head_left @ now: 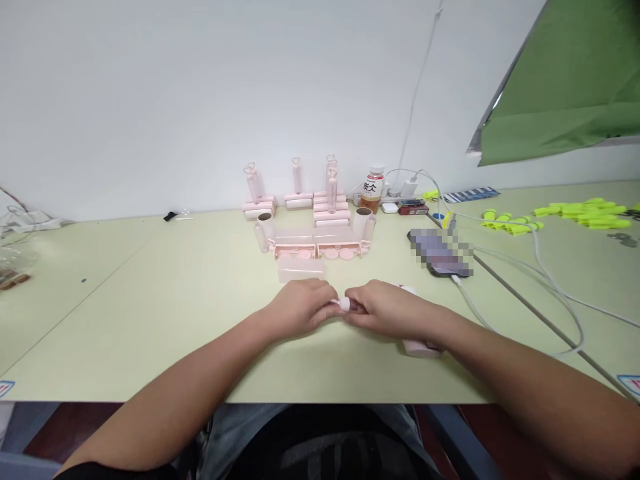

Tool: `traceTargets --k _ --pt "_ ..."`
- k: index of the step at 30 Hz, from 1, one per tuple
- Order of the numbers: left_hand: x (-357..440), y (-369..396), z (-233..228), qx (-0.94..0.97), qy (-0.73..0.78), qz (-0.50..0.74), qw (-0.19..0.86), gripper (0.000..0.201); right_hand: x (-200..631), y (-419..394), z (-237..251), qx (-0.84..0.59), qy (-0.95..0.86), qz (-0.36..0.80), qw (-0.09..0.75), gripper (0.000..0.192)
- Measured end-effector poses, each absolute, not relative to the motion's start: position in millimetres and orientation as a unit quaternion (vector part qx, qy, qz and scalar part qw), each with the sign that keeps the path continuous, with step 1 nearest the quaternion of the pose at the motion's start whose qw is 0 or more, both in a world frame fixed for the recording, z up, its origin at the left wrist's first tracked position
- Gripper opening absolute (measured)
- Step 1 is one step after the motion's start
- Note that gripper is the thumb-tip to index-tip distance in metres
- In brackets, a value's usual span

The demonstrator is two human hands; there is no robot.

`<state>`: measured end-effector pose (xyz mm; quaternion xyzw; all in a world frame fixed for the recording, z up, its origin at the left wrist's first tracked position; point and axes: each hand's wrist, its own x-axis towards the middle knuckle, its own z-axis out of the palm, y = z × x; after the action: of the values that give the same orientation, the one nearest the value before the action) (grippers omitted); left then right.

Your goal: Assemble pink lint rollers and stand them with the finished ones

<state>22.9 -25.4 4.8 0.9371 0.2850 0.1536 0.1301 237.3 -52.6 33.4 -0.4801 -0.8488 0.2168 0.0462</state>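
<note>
My left hand [305, 307] and my right hand [380, 308] meet low over the table. Between them is a small pink tube with a white collar [345, 304], which looks like a lint roller handle. The left fingers pinch its thin end, while the right fingers wrap round the tube and hide most of it. Under my right forearm lies a pink cylinder [420, 348], partly covered. Just beyond my left hand is a translucent pink cover [301, 270] lying on its side.
Pink trays [295, 250] with round discs, paper rolls [363, 223] and upright handles with heart-shaped loops [333, 193] stand toward the wall. A drink bottle [373, 190] is behind them. At right are a phone [440, 253], a white cable [537, 267] and yellow-green pieces [585, 212].
</note>
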Motion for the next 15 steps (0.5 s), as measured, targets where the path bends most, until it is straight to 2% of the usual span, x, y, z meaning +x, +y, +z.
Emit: traceTargets --k 4,8,12,15 --pt "6.2 -6.1 11.8 0.902 0.342 0.24 0.109 0.039 244.2 -47.9 35.8 -0.502 -0.801 0.249 0.211 0.022" --pt "-8.9 11.0 4.8 0.878 0.445 0.171 0.037 0.053 251.3 -42.6 34.5 -0.503 -0.715 0.298 0.383 0.024" --pt "-14.1 17.1 -1.7 0.867 0.485 0.11 0.034 0.059 255.0 -39.4 33.3 -0.464 -0.728 0.277 0.423 0.028" --pt "-15.6 16.0 2.3 0.829 0.521 0.163 0.124 0.054 255.4 -38.8 30.9 -0.452 -0.729 0.277 0.433 0.036"
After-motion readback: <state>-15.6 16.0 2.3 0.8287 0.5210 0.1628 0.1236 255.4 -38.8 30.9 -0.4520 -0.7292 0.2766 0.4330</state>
